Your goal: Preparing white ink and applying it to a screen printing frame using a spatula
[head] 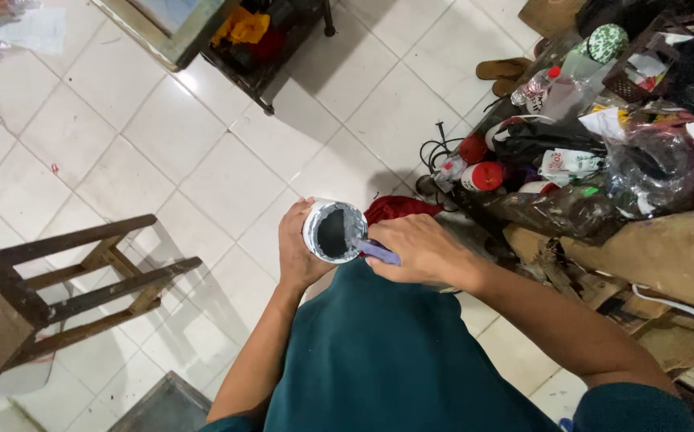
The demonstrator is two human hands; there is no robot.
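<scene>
Grey paste already fills the white can (332,232), gripped by the left hand (297,246); the right hand (419,248) holds a purple-handled tool (377,251) inside, stirring apparently unfinished.

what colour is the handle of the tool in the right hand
Purple handle, gripped by the right hand at the can; head view.

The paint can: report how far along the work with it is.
Done: the paint can is open, no lid on it, grey paint inside. In hand: the left hand grips the can while the right hand works a purple-handled tool in it. Left: nothing nearby shows fresh paint; the wooden stool looks bare.
</scene>
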